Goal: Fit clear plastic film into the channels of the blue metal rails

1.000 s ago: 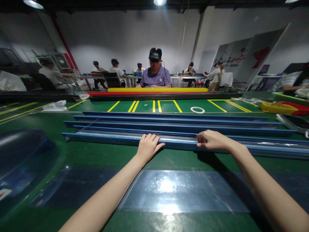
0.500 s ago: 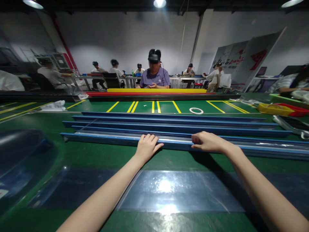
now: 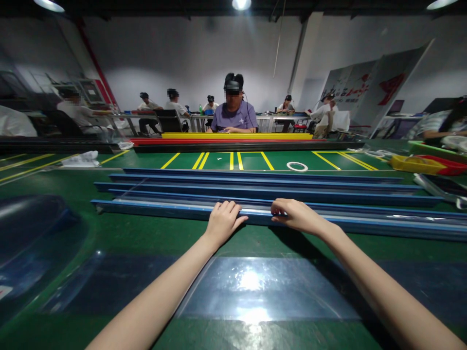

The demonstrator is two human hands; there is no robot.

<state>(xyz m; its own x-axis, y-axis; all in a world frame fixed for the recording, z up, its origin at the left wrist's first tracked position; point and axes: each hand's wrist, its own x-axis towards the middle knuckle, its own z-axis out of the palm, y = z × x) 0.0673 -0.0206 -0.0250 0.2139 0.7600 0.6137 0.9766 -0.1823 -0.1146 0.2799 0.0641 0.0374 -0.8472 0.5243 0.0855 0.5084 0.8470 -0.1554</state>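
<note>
A long blue channel (image 3: 153,210) lies across the green table in front of me, with a pale shiny strip along its length. My left hand (image 3: 223,221) holds its front wall near the middle, fingers hooked over the top edge and thumb out to the right. A short way to the right, my right hand (image 3: 294,214) is closed over the same front edge, fingers curled and thumb below them. Its fingertips partly hide what they press on. Behind this piece lie more blue channels (image 3: 328,188), roughly parallel to it.
A clear plastic sheet (image 3: 204,291) lies flat nearest me, and a dark, shiny plastic-covered object (image 3: 32,228) stands at left. Farther back are a white ring (image 3: 297,166), black (image 3: 219,147), red and yellow bars, and a yellow tray (image 3: 416,164). A person (image 3: 234,114) sits opposite.
My right hand has slid left along the channel's front edge, closer to my left hand. My left hand and the channel have hardly moved. The person opposite has lowered a hand.
</note>
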